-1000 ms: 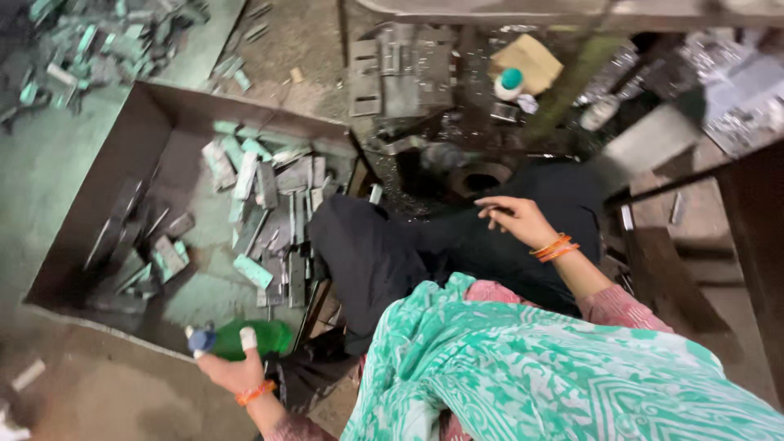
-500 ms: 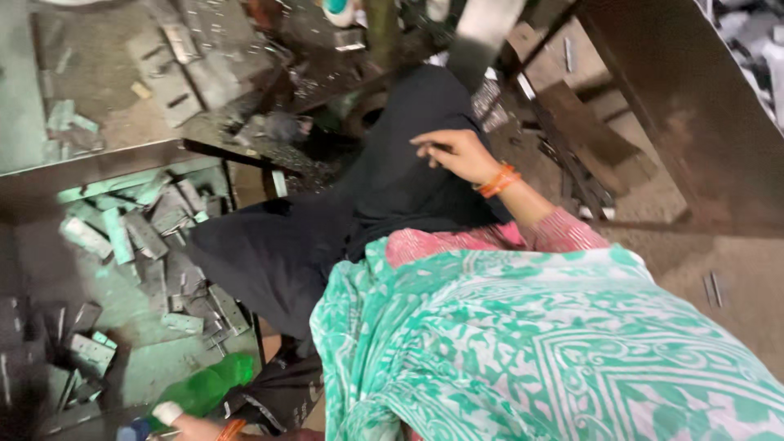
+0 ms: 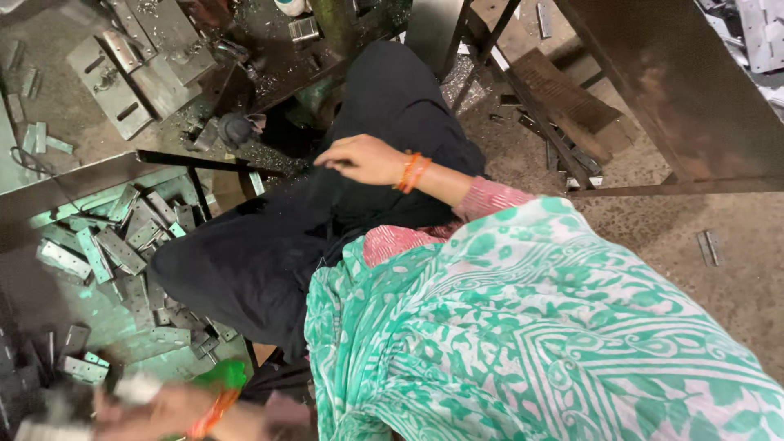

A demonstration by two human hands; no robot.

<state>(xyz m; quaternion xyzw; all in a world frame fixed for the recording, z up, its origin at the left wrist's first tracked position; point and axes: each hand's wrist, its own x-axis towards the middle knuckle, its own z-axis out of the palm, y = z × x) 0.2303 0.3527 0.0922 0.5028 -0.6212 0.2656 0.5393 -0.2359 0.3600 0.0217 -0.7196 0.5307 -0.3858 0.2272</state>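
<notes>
Lower edge, blurred: left hand [image 3: 151, 408] wrapped around one green plastic bottle [image 3: 219, 376] with a white cap end; grip looks closed, fingers unclear. Bottle is probably light, smooth, a little squashy; best held round its middle. Further out, right hand [image 3: 359, 159] rests loosely open and empty on the black-clad lap. Beyond, a dark metal tray [image 3: 82, 184] holds dozens of flat grey metal plates [image 3: 122, 249], uncountable.

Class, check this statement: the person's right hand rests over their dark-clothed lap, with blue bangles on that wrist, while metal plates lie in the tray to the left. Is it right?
Not quite. The bangles are orange, not blue, as the head view shows. The right hand is over the lap, and metal plates lie in the tray.
</notes>
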